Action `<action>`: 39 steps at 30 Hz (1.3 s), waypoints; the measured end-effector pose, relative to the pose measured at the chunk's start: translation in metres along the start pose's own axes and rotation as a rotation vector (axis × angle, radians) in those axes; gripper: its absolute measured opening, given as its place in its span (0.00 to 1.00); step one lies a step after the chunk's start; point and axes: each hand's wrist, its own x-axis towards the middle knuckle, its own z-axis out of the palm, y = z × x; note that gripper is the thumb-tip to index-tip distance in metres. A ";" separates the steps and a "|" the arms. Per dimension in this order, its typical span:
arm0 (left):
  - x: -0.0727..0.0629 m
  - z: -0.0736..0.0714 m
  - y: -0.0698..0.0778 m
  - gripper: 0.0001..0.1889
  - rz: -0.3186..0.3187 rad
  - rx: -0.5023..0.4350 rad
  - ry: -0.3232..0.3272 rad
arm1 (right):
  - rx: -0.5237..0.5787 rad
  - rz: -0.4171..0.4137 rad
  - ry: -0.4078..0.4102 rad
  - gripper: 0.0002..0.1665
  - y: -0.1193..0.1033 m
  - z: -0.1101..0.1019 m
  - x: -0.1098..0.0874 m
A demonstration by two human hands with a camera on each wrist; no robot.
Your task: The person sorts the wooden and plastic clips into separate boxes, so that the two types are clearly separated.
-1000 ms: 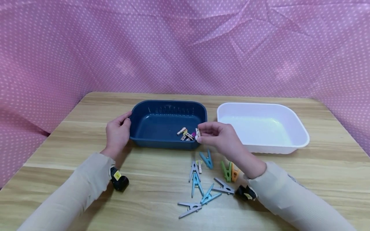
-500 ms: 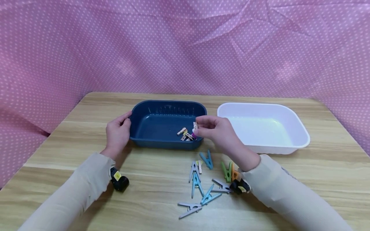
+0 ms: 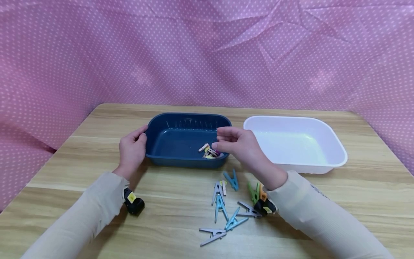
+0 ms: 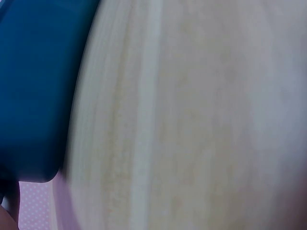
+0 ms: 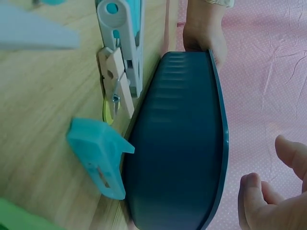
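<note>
My left hand (image 3: 132,149) holds the left end of a dark blue basin (image 3: 182,162), with its thumb at the rim. In the right wrist view that hand (image 5: 206,36) shows at the basin's far end. My right hand (image 3: 240,145) is above the basin's right end, thumb and fingers parted with nothing between them. Below it, several small wooden clothespins (image 3: 211,151) with coloured decorations lie in the basin's near right corner. One more wooden clothespin (image 3: 224,187) rests on the table beside a grey plastic clothespin (image 3: 217,192).
A white basin (image 3: 292,168) stands right of the blue one. In front lie plastic clothespins: several blue ones (image 3: 232,180), several grey ones (image 3: 213,234), a green one (image 3: 253,193) and an orange one (image 3: 262,194). A pink dotted cloth (image 3: 194,54) hangs behind the table.
My right hand has moved left and slightly away over the blue basin and let go of a small clothespin, which has dropped among the others. The left hand has stayed put.
</note>
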 end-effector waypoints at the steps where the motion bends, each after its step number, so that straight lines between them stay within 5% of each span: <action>1: 0.000 0.000 0.000 0.20 -0.001 0.001 0.001 | -0.002 -0.002 0.000 0.29 0.000 0.000 0.000; 21: 0.000 -0.001 0.000 0.20 -0.011 0.006 -0.008 | -0.056 0.000 0.005 0.25 0.001 -0.011 -0.010; 39: -0.001 -0.003 0.002 0.20 -0.029 0.011 -0.040 | -0.122 -0.244 -0.178 0.23 0.000 -0.020 -0.021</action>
